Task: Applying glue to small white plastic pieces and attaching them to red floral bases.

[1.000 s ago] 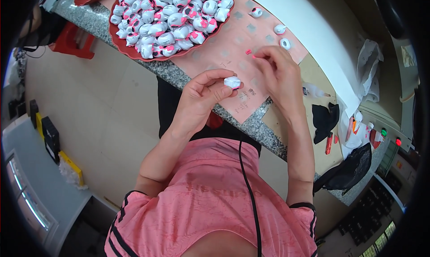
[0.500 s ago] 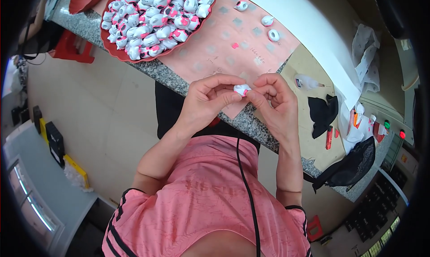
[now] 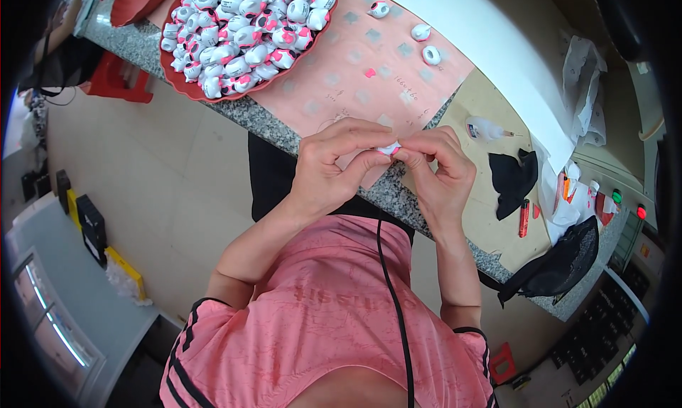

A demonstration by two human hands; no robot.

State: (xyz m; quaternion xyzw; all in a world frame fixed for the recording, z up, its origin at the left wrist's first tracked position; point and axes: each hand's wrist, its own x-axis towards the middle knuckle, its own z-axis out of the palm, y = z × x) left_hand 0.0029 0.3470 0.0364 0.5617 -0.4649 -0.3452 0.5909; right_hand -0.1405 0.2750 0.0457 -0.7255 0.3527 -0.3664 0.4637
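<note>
Between both hands, just over the front edge of the worktop, is a small white and pink plastic figure part (image 3: 388, 149). My left hand (image 3: 339, 159) pinches it from the left with thumb and fingertips. From the right, my right hand (image 3: 437, 168) has its thumb and forefinger closed on the same part. Fingers cover much of it. Ahead lies a pink sheet (image 3: 312, 88) with handwriting. A tiny pink piece (image 3: 370, 73) rests on it, along with several loose white parts, one of them ring-like (image 3: 431, 55).
A red scalloped tray (image 3: 170, 74) heaped with similar parts stands at the far left. To the right are a needle-tipped bottle (image 3: 486, 129), a black cloth (image 3: 513, 184), a red tube (image 3: 524, 218) and a black mesh bag (image 3: 558, 266). A white curved panel (image 3: 497, 52) borders the worktop.
Fingers of both hands have closed in more tightly over the small part, so less of it shows. My right forefinger now presses on its top. The view has shifted slightly.
</note>
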